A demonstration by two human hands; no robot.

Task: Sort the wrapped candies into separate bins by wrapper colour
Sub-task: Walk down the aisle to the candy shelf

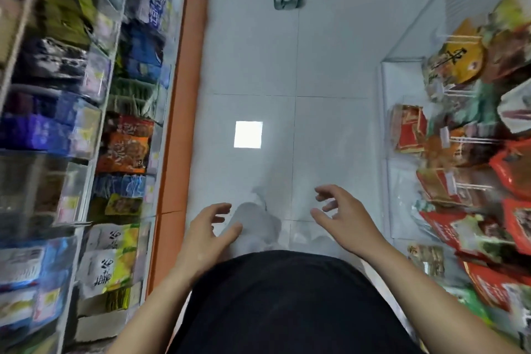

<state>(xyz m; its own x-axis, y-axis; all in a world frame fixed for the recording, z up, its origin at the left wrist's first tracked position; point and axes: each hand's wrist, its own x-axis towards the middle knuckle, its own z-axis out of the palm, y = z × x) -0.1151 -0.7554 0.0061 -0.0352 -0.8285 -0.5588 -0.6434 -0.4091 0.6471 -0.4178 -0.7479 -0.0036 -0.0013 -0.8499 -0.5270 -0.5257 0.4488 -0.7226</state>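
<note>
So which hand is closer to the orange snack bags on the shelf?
Left. The left hand hovers open, lower in the picture and to the right of the orange snack bags. The right hand is farther off to the right, beyond the left hand.

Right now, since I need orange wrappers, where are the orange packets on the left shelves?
Head view, left side: the orange packets sit beside the orange shelf edge, between green packets farther off and blue packets nearer the person.
</note>
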